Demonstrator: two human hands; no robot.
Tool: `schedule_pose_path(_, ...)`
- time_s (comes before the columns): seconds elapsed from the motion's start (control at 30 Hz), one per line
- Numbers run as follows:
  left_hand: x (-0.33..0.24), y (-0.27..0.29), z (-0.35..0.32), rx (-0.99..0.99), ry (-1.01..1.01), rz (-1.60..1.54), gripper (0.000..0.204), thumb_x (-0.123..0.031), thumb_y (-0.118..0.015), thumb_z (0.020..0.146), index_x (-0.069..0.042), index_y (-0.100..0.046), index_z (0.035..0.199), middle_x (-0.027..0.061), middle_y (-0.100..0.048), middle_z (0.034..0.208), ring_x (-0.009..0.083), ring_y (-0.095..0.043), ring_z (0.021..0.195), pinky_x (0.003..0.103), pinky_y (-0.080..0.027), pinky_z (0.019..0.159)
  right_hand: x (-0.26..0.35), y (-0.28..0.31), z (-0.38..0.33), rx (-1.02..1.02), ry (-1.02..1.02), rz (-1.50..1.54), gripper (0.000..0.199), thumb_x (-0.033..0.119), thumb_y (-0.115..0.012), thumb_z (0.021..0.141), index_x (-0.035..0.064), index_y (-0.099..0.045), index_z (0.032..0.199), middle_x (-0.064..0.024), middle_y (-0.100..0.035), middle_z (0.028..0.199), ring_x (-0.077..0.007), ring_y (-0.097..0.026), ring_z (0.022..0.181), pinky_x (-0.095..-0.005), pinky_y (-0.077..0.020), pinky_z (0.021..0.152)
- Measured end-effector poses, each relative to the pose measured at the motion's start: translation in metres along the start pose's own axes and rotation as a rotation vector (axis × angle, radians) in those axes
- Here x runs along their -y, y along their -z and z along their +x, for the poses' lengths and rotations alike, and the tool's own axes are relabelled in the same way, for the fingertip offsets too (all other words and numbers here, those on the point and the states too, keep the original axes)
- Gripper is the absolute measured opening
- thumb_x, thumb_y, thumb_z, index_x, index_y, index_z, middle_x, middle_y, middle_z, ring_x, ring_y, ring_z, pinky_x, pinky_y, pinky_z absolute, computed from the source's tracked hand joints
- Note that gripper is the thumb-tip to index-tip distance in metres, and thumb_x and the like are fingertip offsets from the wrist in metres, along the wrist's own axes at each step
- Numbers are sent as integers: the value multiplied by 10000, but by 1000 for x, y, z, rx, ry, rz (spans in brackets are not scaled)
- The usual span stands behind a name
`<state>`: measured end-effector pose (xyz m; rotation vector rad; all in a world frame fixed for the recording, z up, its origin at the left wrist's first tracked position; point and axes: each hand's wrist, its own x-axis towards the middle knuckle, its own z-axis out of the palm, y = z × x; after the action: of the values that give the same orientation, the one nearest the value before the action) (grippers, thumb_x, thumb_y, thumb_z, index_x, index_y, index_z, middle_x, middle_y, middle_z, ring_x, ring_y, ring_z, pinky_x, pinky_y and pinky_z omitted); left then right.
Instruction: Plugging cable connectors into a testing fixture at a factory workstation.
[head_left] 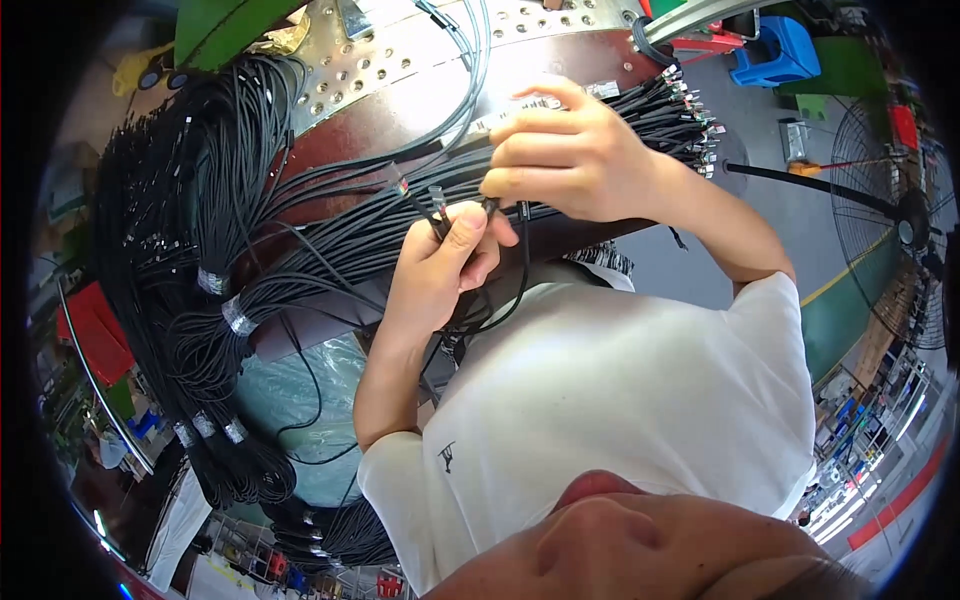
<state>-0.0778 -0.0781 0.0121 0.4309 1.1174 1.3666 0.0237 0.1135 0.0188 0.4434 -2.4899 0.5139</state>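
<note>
My left hand (440,265) is closed around a few thin black cables (505,300). Their small connector ends (437,196) stick up above my thumb, and the cables loop down in front of my white shirt. My right hand (570,150) is just above and to the right, its fingers curled and pinching one of those cable ends (492,205) next to my left thumb. Both hands hover over a thick bundle of black cables (350,235) lying across the brown workbench (400,110).
Large bunches of black cables (170,230) bound with silver tape hang over the bench's left side. Cable plug ends (690,110) fan out at the right. A perforated metal plate (390,50), a blue stool (780,50), a floor fan (900,220), a red bin (95,330) and a teal bag (290,390) surround me.
</note>
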Motion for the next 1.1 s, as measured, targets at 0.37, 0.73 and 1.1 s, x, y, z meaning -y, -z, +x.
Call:
schedule_pose_path(0.37, 2, 8, -15, -190, -88, 232, 390, -293, -462, 1002, -5, -578, 766, -73, -390, 591, 14, -297, 520, 216, -194, 468, 6, -17, 8, -11, -36, 176, 209, 240, -681, 752, 97, -540, 809, -18, -452, 729, -191, -538, 717, -323, -448, 671)
schedule_pose_path(0.73, 7, 8, -54, -334, -90, 239, 389, -301, -518, 972, -4, -590, 731, -69, -421, 581, 13, -312, 525, 208, -211, 478, -45, 27, -38, 64, -93, -62, 163, 224, -683, 792, 93, -601, 841, -18, -602, 878, -214, -588, 934, -387, -434, 828)
schedule_pose_path(1.1, -11, 9, -58, 120, 257, 209, 404, -298, -477, 990, 34, -649, 837, 0, -539, 586, 52, -436, 530, 210, -341, 500, -56, 27, -65, 176, -160, -390, 264, 98, -679, 719, 92, -664, 982, -77, -611, 997, -222, -596, 894, -336, -491, 791)
